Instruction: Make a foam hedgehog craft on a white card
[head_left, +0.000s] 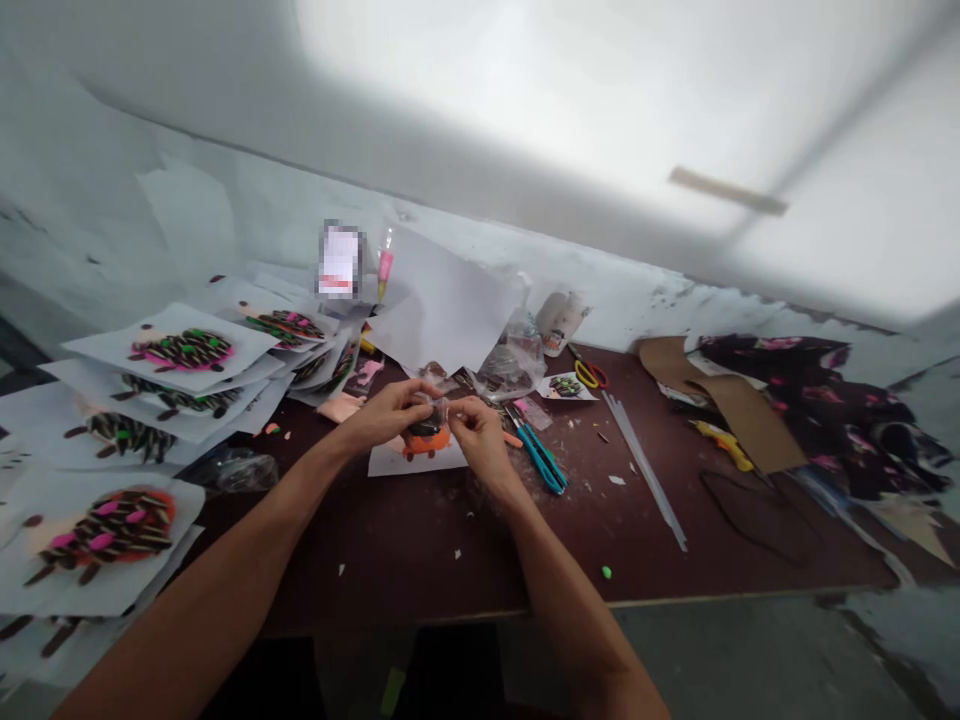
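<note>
Both hands meet over the middle of the table. My left hand (391, 412) is closed on one side of a small clear plastic bag (427, 422) with a dark, clay-like lump inside. Pinched fingers of my right hand (478, 440) grip the bag's other edge. Right below lies a white sheet (386, 462) with an orange shape (425, 441) on it, partly covered by the hands and bag. A teal utility knife (541, 458) rests just right of my right hand.
Stacked sheets with hedgehog-like clay figures (184, 348) fill the left. Behind are a phone (340, 262) and a leaning white sheet (442, 300). Scissors (590, 374), clear sticks (646, 470), a yellow glue gun (724, 444), brown cardboard (750, 420) and dark floral cloth (810, 400) lie rightward.
</note>
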